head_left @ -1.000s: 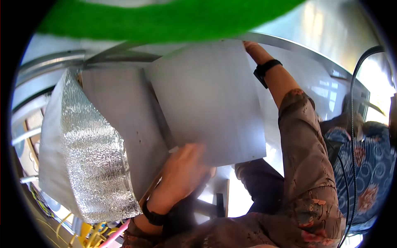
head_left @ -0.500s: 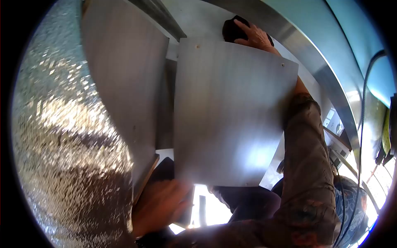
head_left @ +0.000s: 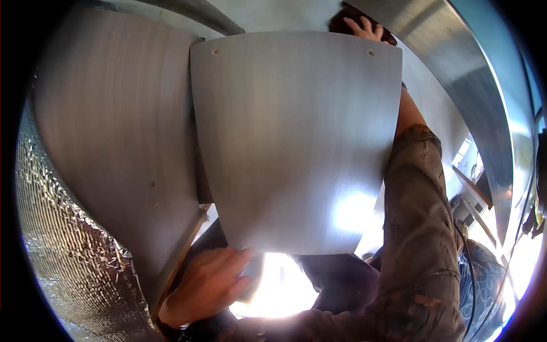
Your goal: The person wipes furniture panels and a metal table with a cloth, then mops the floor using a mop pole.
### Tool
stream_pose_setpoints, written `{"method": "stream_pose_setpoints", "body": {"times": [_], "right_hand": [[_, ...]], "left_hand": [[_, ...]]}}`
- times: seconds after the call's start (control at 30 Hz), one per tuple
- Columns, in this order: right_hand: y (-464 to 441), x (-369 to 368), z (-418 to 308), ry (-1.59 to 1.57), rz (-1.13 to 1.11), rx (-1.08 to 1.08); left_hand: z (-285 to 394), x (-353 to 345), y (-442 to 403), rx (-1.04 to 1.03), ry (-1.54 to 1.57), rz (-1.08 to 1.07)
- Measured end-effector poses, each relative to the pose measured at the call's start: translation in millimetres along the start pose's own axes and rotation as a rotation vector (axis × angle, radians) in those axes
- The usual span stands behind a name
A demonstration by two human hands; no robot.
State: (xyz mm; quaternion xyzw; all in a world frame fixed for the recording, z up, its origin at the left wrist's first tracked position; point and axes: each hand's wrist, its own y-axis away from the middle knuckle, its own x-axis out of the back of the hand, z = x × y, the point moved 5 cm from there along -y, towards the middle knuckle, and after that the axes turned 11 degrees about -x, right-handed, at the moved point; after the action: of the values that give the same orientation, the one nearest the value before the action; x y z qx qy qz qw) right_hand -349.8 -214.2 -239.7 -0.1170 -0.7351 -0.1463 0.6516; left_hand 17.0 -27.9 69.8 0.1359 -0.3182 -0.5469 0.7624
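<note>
A grey panel (head_left: 296,137) with small screws near its upper corners fills the middle of the head view. My right arm passes behind its right edge. Above the panel's top edge, my right hand (head_left: 366,28) lies with curled fingers over a dark, soft-looking object (head_left: 342,21), gripping it. My left hand (head_left: 208,285), smeared by motion, is at the panel's lower left corner. Its fingertips reach the bottom edge, but whether they grip it is unclear. To the left stands a second grey panel (head_left: 119,131) with a thin wooden edge.
Silvery foil insulation (head_left: 74,256) covers the lower left. A curved metal rim (head_left: 450,51) runs down the right side. Another person's blue patterned clothing (head_left: 484,279) shows at the lower right, beside black cables. A metal bar (head_left: 205,16) crosses the top.
The view has shifted closer over the panels, and the foil sits farther left. My right hand, mostly hidden behind the panel earlier, now shows on the dark object. My left hand remains near the lower corner.
</note>
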Motion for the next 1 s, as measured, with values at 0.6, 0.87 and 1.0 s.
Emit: {"method": "stream_pose_setpoints", "body": {"times": [0.6, 0.87, 1.0], "right_hand": [[373.0, 2.2, 73.7, -0.178, -0.209, -0.756], [291.8, 115.1, 165.7, -0.461, 0.419, -0.609], [235.6, 80.1, 204.8, -0.302, 0.147, -0.446]], "left_hand": [[-7.0, -68.1, 28.4, 0.034, 0.084, -0.099], [-0.5, -111.4, 33.2, 0.117, 0.092, -0.161], [-11.7, -120.0, 37.4, 0.163, 0.109, -0.147]]}}
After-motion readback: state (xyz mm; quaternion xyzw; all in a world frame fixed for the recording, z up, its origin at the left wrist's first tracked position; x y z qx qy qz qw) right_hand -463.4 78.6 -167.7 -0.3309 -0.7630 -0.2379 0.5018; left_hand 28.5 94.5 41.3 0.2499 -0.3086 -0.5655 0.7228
